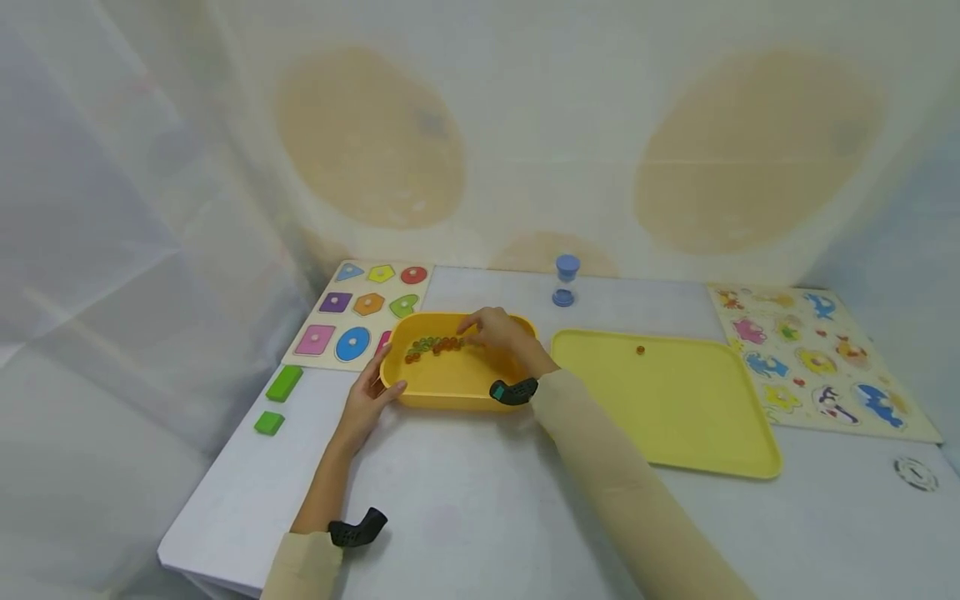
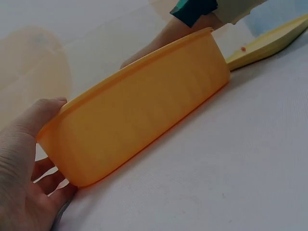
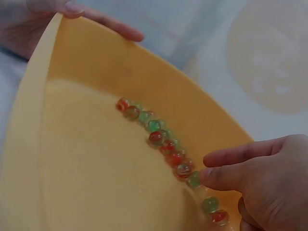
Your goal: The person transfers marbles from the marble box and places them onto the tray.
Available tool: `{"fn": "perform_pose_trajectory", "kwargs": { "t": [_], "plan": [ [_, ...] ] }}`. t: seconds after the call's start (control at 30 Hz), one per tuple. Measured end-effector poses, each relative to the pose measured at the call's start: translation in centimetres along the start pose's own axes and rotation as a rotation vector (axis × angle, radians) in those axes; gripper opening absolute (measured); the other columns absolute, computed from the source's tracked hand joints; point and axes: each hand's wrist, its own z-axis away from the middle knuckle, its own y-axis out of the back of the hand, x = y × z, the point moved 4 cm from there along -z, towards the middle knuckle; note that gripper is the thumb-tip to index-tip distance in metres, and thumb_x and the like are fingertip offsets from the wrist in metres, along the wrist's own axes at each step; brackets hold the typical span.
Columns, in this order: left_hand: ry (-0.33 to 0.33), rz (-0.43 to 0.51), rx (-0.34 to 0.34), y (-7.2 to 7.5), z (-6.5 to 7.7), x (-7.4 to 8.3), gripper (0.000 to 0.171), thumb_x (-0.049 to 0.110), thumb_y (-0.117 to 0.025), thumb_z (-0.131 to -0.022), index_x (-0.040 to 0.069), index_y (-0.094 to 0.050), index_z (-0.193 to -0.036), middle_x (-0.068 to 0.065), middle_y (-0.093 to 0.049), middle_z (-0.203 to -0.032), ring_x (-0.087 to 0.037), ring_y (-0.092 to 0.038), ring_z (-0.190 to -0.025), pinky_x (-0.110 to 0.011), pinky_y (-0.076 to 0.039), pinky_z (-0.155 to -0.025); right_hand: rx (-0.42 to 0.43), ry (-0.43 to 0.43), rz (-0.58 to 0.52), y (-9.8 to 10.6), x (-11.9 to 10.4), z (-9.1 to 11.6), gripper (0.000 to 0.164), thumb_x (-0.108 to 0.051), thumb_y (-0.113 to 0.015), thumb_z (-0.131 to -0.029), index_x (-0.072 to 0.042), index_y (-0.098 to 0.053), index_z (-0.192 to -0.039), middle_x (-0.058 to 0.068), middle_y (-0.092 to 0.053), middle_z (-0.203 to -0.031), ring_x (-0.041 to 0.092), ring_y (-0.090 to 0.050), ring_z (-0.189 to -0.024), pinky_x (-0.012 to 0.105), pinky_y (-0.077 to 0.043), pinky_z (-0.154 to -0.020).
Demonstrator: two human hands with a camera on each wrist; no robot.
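A yellow-orange plastic basin (image 1: 450, 400) stands on the table, with red and green glass marbles (image 3: 168, 146) in a row along its far side. My left hand (image 1: 367, 400) grips the basin's left end, thumb over the rim and fingers against the outside wall (image 2: 29, 163). Inside the basin is my right hand (image 3: 262, 180), its thumb and forefinger slightly apart. The thumb tip is right at a green marble (image 3: 194, 179) in the row. Two more marbles (image 3: 211, 204) lie just below that thumb in the right wrist view.
Right of the basin is a yellow tray (image 1: 675, 408) with one amber-coloured marble (image 1: 641, 350). Shape puzzle (image 1: 330, 312) and animal puzzle (image 1: 817, 358) boards flank them. A blue hourglass (image 1: 566, 280) stands behind; green blocks (image 1: 284, 383) lie left, a round chip (image 1: 915, 473) far right.
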Motion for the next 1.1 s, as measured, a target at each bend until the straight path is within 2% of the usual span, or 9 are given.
{"fn": "perform_pose_trajectory", "kwargs": {
  "t": [0.1,0.33,0.47,0.6,0.7,0.77,0.83,0.93,1.1],
  "plan": [
    [0.006,-0.002,0.004,-0.1,0.0,-0.1,0.063,0.020,-0.063,-0.084,0.037,-0.033,-0.136,0.014,-0.025,-0.145,-0.012,-0.023,-0.134,-0.036,-0.026,-0.108,0.001,-0.010,0.028,-0.5,0.2,0.0,0.022,-0.011,-0.058,-0.087,-0.020,-0.067,-0.104,-0.005,-0.060,-0.111,0.016,-0.048,-0.110,0.030,-0.040,-0.097],
    [0.018,-0.001,0.002,0.0,-0.1,-0.2,0.064,0.020,-0.064,-0.083,0.035,-0.032,-0.137,0.012,-0.024,-0.146,-0.014,-0.024,-0.134,-0.037,-0.027,-0.108,0.003,-0.040,0.043,-0.9,0.4,-0.3,0.018,-0.012,-0.060,-0.085,-0.021,-0.068,-0.099,-0.004,-0.061,-0.109,0.015,-0.048,-0.108,0.031,-0.040,-0.097],
    [0.016,-0.004,0.000,0.0,-0.2,-0.2,0.065,0.019,-0.064,-0.083,0.033,-0.032,-0.138,0.010,-0.023,-0.147,-0.016,-0.024,-0.134,-0.038,-0.027,-0.107,0.000,-0.022,0.068,-1.0,0.5,-0.6,0.017,-0.013,-0.060,-0.085,-0.020,-0.069,-0.097,-0.005,-0.062,-0.106,0.015,-0.050,-0.107,0.030,-0.041,-0.097],
    [0.012,-0.009,0.003,0.0,-0.3,-0.3,0.065,0.020,-0.064,-0.083,0.034,-0.032,-0.138,0.010,-0.023,-0.146,-0.016,-0.024,-0.134,-0.038,-0.027,-0.108,0.012,0.007,0.069,-0.6,0.4,-0.4,0.015,-0.015,-0.061,-0.084,-0.018,-0.069,-0.096,-0.006,-0.062,-0.104,0.013,-0.051,-0.101,0.027,-0.043,-0.092],
    [0.019,-0.013,0.008,0.0,-0.3,-0.4,0.064,0.022,-0.065,-0.083,0.037,-0.033,-0.136,0.011,-0.024,-0.146,-0.015,-0.024,-0.134,-0.038,-0.027,-0.108,0.058,0.061,0.033,0.4,0.0,0.3,0.014,-0.019,-0.063,-0.084,-0.017,-0.069,-0.096,-0.006,-0.062,-0.093,0.012,-0.049,-0.079,0.022,-0.045,-0.072],
    [0.023,-0.014,0.008,0.0,-0.3,-0.6,0.064,0.024,-0.065,-0.082,0.039,-0.033,-0.136,0.012,-0.024,-0.146,-0.014,-0.024,-0.134,-0.038,-0.027,-0.108,0.107,0.105,0.000,1.5,-0.2,1.3,0.016,-0.022,-0.064,-0.084,-0.016,-0.069,-0.097,-0.003,-0.058,-0.076,0.012,-0.043,-0.062,0.020,-0.039,-0.055],
    [0.026,-0.012,0.004,-0.1,-0.2,-0.6,0.064,0.024,-0.065,-0.082,0.039,-0.033,-0.136,0.012,-0.023,-0.146,-0.014,-0.024,-0.134,-0.037,-0.027,-0.108,0.173,0.158,-0.024,3.1,-0.4,2.7,0.019,-0.026,-0.064,-0.083,-0.014,-0.069,-0.097,-0.001,-0.046,-0.060,0.014,-0.032,-0.050,0.021,-0.028,-0.045],
    [0.026,-0.008,-0.004,-0.1,-0.1,-0.6,0.065,0.023,-0.065,-0.083,0.037,-0.031,-0.137,0.011,-0.022,-0.146,-0.015,-0.024,-0.134,-0.035,-0.028,-0.107,0.255,0.184,-0.047,5.5,0.3,5.7,0.021,-0.028,-0.064,-0.083,-0.014,-0.069,-0.098,0.000,-0.028,-0.050,0.013,-0.023,-0.044,0.022,-0.021,-0.041],
    [0.026,-0.011,-0.006,0.0,-0.1,-0.3,0.066,0.022,-0.064,-0.083,0.036,-0.030,-0.138,0.010,-0.021,-0.147,-0.016,-0.024,-0.134,-0.035,-0.028,-0.107,0.352,0.140,-0.007,8.3,5.0,11.4,0.021,-0.028,-0.065,-0.082,-0.013,-0.069,-0.096,-0.003,-0.026,-0.048,0.011,-0.021,-0.042,0.022,-0.022,-0.039]
  ]
}}
